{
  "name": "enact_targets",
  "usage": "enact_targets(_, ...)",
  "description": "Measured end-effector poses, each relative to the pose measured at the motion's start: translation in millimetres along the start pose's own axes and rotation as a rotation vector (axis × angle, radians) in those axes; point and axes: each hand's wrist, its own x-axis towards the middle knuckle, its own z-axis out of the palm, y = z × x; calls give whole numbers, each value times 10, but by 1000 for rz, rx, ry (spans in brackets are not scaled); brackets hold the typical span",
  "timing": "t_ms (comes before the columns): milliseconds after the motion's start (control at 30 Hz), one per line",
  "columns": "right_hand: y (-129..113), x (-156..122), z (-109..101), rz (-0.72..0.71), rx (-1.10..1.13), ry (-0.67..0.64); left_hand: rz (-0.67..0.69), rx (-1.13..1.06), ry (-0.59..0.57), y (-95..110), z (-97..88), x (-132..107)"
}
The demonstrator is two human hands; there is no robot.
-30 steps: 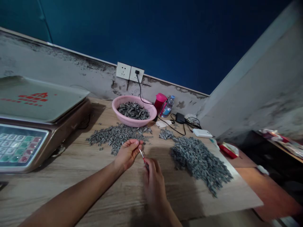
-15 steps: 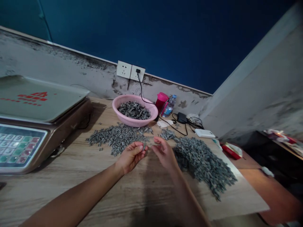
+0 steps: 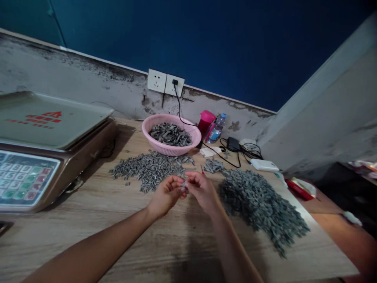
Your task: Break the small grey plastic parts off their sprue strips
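Observation:
My left hand and my right hand meet fingertip to fingertip above the wooden table. Both are pinched on one small grey piece between them. A thin red-tipped tool sticks up from my right hand. A loose heap of small grey pieces lies just beyond my left hand. A larger heap of the same grey pieces lies to the right of my right hand.
A pink basket of grey strips stands at the back near the wall sockets. A weighing scale fills the left. A pink cup, a water bottle, a charger with cables and a white box lie behind.
My right hand rose from the near table with the red-tipped tool and came up to my left hand; the two now pinch one grey piece together. The view shifted slightly.

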Motion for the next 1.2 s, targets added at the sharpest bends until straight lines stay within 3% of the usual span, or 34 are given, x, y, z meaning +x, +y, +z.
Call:
enact_targets(167,-18,-56,-3,35,110,-11,58,61,44,-3,21,-10)
enact_targets(533,-16,-122,7,-12,7,83,32,159,89,-20,9,-11)
enact_targets(700,84,-93,-1,-28,-34,96,7,177,35,-83,-71,10)
enact_targets(933,128,-86,-10,-12,-27,16,-16,227,36,-116,-112,5)
enact_targets(1200,180,-83,24,-12,-61,42,36,307,88,-79,-24,-3)
